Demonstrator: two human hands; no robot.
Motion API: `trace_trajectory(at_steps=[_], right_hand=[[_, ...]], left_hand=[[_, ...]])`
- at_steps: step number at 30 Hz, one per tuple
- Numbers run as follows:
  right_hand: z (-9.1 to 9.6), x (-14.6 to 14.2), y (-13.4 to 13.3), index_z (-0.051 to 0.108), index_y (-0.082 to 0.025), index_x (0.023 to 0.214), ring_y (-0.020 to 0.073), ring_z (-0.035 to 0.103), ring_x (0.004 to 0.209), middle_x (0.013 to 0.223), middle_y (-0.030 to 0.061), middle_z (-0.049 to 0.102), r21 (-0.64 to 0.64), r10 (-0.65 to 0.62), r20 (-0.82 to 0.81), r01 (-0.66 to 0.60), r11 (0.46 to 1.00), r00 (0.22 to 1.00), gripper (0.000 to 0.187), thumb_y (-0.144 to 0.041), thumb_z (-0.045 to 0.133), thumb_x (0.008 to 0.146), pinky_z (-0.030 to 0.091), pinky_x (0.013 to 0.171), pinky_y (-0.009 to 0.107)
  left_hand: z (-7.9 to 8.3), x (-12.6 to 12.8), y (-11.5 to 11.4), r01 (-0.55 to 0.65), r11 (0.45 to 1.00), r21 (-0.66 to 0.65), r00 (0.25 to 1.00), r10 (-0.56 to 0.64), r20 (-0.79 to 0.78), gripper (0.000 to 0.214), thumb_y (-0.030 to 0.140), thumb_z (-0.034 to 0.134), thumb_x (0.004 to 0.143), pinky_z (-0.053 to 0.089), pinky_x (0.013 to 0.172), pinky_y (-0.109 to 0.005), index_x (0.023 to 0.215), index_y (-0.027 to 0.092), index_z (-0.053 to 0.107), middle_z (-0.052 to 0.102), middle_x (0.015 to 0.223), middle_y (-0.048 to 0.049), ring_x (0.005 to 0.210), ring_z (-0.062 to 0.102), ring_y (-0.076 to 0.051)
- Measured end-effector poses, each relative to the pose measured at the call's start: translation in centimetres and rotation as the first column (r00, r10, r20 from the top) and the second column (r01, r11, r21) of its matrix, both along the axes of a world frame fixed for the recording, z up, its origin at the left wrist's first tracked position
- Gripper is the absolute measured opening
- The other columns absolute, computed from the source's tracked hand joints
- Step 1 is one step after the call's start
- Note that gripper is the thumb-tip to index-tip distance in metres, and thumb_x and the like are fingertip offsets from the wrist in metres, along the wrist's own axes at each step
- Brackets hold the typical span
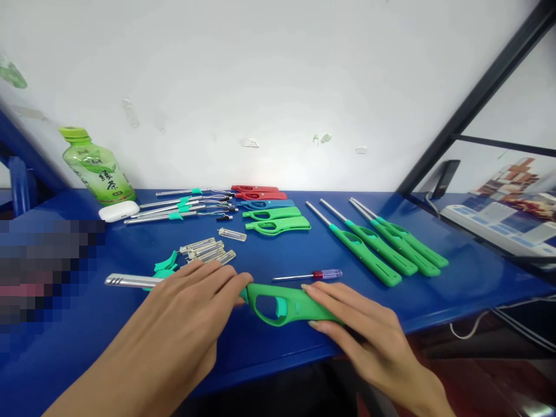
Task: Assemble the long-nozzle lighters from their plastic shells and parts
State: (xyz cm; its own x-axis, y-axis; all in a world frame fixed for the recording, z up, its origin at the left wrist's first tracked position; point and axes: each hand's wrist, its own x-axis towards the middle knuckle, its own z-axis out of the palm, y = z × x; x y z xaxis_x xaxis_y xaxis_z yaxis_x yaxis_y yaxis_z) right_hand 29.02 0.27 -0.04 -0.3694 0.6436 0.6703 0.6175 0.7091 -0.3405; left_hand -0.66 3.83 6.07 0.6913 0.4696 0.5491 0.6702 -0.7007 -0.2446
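Note:
Both my hands grip one green long-neck lighter (299, 305) with a silver tube, held level above the front of the table. My left hand (186, 313) wraps over the tube near where it meets the green body, hiding that stretch. With thumb and fingers, my right hand (365, 330) pinches the handle end. A teal trigger shows inside the lighter's loop. Just behind lies a small screwdriver (324, 274) with a red and purple handle. Teal trigger pieces (166, 265) and several clear fuel tanks (206, 249) lie beyond my left hand, partly covered by it.
On the blue table (269, 359), several green lighters (369, 252) lie at right. Silver tubes with wires (182, 209) and red, blue and green handle shells (278, 226) lie at the back. A tea bottle (98, 168) and white case (118, 211) stand back left, by the wall.

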Motion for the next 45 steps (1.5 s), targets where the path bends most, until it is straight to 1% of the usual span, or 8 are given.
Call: trace_trajectory(at_steps=[10, 16, 22, 26, 30, 36, 40, 45], right_hand=[[0.7, 0.1, -0.1, 0.075, -0.037, 0.144, 0.024, 0.082, 0.12, 0.129, -0.0006, 0.084, -0.175, 0.01, -0.115, -0.031, 0.984, 0.993, 0.043, -0.026, 0.078, 0.102, 0.067, 0.103, 0.031], [0.9, -0.4, -0.1, 0.082, -0.042, 0.128, 0.0238, 0.084, 0.108, 0.119, -0.0032, 0.087, -0.249, -0.111, -0.21, 0.057, 0.967, 0.971, 0.031, -0.042, 0.085, 0.097, 0.068, 0.098, 0.034], [1.0, -0.4, 0.2, 0.087, -0.034, 0.12, 0.0213, 0.083, 0.08, 0.106, 0.0027, 0.088, -0.507, -0.189, -0.338, -0.009, 0.862, 0.922, 0.026, -0.044, 0.082, 0.097, 0.067, 0.066, 0.027], [1.7, -0.4, 0.4, 0.087, -0.028, 0.12, 0.0172, 0.08, 0.069, 0.082, 0.0013, 0.085, -0.622, -0.17, -0.476, -0.193, 0.759, 0.863, 0.027, -0.041, 0.083, 0.096, 0.064, 0.062, 0.022], [1.8, -0.3, 0.6, 0.088, -0.024, 0.117, 0.0157, 0.076, 0.063, 0.078, 0.002, 0.084, -0.667, -0.181, -0.501, -0.244, 0.704, 0.846, 0.028, -0.039, 0.085, 0.094, 0.062, 0.06, 0.022], [1.6, -0.1, 0.6, 0.089, -0.027, 0.118, 0.0124, 0.068, 0.059, 0.087, 0.0029, 0.084, -0.639, -0.149, -0.414, -0.17, 0.75, 0.898, 0.026, -0.039, 0.085, 0.094, 0.056, 0.056, 0.022], [1.9, -0.5, 0.7, 0.091, -0.034, 0.11, 0.0161, 0.077, 0.075, 0.096, -0.0007, 0.088, -0.572, -0.173, -0.374, -0.081, 0.816, 0.911, 0.019, -0.035, 0.088, 0.091, 0.06, 0.07, 0.023], [1.9, -1.0, 0.8, 0.091, -0.039, 0.103, 0.0167, 0.082, 0.083, 0.097, -0.0062, 0.089, -0.562, -0.208, -0.438, -0.086, 0.822, 0.874, 0.025, -0.03, 0.097, 0.081, 0.062, 0.076, 0.019]], left_hand=[[-0.8, -0.7, -0.3, -0.005, 0.998, -0.061, 1.0, 0.003, -0.027, 0.06, -0.008, 0.037, 0.092, 0.058, 0.1, -0.038, 0.127, 0.021, 0.076, 0.085, 0.117, -0.0012, 0.107, 0.08, -0.022], [-0.6, -1.2, 0.5, 0.082, 0.992, -0.093, 0.989, -0.07, 0.127, 0.042, 0.008, 0.046, 0.103, 0.062, 0.085, -0.031, 0.13, 0.024, 0.073, 0.085, 0.112, 0.0, 0.094, 0.082, -0.02], [-1.4, -1.3, 0.6, 0.019, 0.982, -0.185, 0.992, 0.005, 0.129, 0.038, 0.029, 0.052, 0.111, 0.066, 0.093, -0.033, 0.146, 0.028, 0.068, 0.084, 0.123, -0.0047, 0.106, 0.082, -0.024], [-1.6, -1.0, 0.4, 0.039, 0.995, -0.092, 0.999, -0.036, 0.04, 0.04, 0.01, 0.046, 0.104, 0.068, 0.096, -0.038, 0.127, 0.023, 0.076, 0.086, 0.114, -0.0042, 0.102, 0.084, -0.025], [-1.5, 0.0, 0.3, 0.056, 0.998, -0.024, 0.998, -0.055, 0.022, 0.044, 0.0, 0.041, 0.099, 0.07, 0.084, -0.037, 0.113, 0.018, 0.078, 0.087, 0.103, -0.0055, 0.089, 0.085, -0.024], [-1.9, 1.0, 0.5, 0.078, 0.993, -0.089, 0.992, -0.068, 0.104, 0.045, -0.001, 0.038, 0.099, 0.068, 0.071, -0.032, 0.109, 0.017, 0.078, 0.087, 0.097, -0.006, 0.08, 0.084, -0.022], [-1.6, 0.8, 0.6, 0.103, 0.987, -0.126, 0.987, -0.086, 0.133, 0.04, 0.006, 0.039, 0.105, 0.065, 0.064, -0.03, 0.109, 0.018, 0.077, 0.086, 0.095, -0.0061, 0.077, 0.083, -0.022], [-2.2, 0.4, -0.2, 0.005, 0.985, -0.174, 0.997, 0.009, 0.08, 0.04, 0.017, 0.042, 0.109, 0.064, 0.064, -0.029, 0.13, 0.024, 0.075, 0.085, 0.111, -0.0055, 0.09, 0.084, -0.023]])
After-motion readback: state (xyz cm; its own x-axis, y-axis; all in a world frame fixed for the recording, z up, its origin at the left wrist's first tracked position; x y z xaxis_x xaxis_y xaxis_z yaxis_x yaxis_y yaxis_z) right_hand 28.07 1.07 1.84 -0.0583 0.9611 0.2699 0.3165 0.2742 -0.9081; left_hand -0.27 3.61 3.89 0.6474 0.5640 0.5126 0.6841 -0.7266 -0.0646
